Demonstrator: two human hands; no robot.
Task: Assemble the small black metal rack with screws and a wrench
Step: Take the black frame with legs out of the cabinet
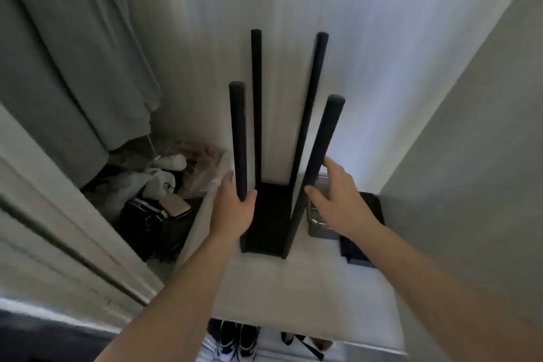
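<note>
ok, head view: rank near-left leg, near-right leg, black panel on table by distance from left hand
1. near-left leg: gripped by the left hand.
2. near-right leg: just right of it.
3. black panel: far right, lying flat.

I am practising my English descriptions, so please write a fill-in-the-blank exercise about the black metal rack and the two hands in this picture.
1. The small black metal rack stands on the white table with ____ legs pointing up.
2. The left hand grips one ____ of it.
3. The right hand, fingers spread, is ____ and holds nothing.
Missing words: four; leg; open.
</note>
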